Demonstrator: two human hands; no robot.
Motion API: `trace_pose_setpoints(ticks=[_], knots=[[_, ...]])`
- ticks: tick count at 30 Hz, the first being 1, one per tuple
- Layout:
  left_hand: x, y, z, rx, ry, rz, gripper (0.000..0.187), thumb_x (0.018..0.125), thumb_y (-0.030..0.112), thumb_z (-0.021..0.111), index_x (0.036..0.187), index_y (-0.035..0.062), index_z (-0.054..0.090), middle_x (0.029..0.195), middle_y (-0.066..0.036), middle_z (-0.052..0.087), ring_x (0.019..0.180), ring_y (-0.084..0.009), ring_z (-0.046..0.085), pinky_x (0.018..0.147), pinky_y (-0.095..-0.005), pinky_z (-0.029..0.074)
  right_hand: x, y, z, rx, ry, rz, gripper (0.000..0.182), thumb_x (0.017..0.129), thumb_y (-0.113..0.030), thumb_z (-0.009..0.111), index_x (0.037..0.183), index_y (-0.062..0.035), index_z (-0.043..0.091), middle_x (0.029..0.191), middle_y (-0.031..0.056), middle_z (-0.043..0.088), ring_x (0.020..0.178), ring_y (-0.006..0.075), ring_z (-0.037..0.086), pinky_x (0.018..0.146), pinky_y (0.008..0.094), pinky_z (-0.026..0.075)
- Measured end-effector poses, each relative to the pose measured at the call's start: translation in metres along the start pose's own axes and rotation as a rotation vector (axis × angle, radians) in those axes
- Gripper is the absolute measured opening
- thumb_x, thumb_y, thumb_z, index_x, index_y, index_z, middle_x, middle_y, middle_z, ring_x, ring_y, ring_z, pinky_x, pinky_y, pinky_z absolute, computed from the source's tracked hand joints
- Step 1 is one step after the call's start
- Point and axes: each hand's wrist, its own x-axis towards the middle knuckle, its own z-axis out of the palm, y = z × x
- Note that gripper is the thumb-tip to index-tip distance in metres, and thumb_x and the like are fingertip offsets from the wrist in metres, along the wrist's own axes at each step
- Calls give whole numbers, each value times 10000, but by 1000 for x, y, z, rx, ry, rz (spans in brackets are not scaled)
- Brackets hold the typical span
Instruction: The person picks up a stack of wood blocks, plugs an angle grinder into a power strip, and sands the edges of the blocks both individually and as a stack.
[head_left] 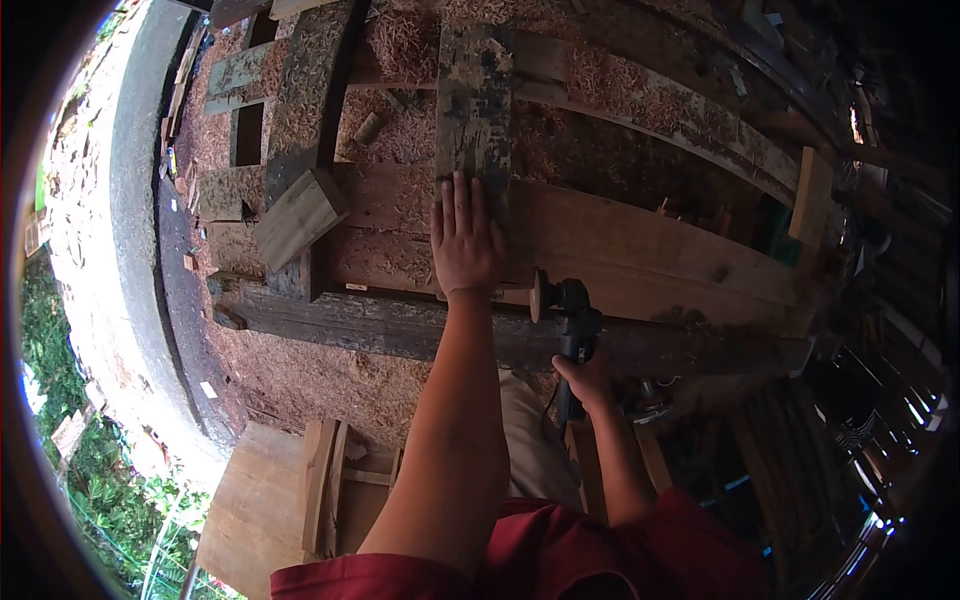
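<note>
My left hand lies flat, fingers spread, on a dark, weathered board that runs away from me across the bench. Around the body of a black angle grinder my right hand is wrapped. The grinder's round disc is at its upper left, just right of my left wrist and close to the bench's near edge. Whether the disc touches any wood I cannot tell. Wide planks lie to the right of my left hand.
A short wood block sits at the left on the slatted bench. A thick dark beam forms its near edge. Shavings cover the slats and floor. Wooden panels stand at the lower left. An upright light piece is at the right.
</note>
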Motion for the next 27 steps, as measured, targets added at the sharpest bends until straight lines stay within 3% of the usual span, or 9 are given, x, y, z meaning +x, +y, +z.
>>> trace_pose_setpoints(ticks=[8,14,23,27], knots=[[1,0,1,-8,8,1,710,1065,352,433,1715,89,320,1808,-133,248,1674,-335,221,1367,-512,177,17,-2,0,-40,-9,-42,484,835,-104,818,1243,-9,573,841,61,690,659,177,722,637,367,591],[0,-1,2,-15,19,6,703,1068,350,432,1712,89,329,1804,-138,256,1672,-338,226,1366,-516,181,3,-2,-1,6,-1,9,391,860,-35,818,1176,-15,587,860,72,705,665,181,716,629,364,587],[0,-2,2,-6,5,5,713,1069,356,434,1718,90,312,1808,-137,247,1674,-337,222,1366,-513,181,6,-16,0,-98,15,-4,271,849,-60,809,1049,-10,633,807,67,711,672,178,726,635,359,587],[0,-1,2,-7,9,9,712,1071,358,428,1720,90,308,1808,-136,245,1673,-339,224,1367,-513,177,4,-9,-3,-48,-3,-1,427,825,-131,819,1175,-7,608,769,60,705,661,170,722,653,363,585]])
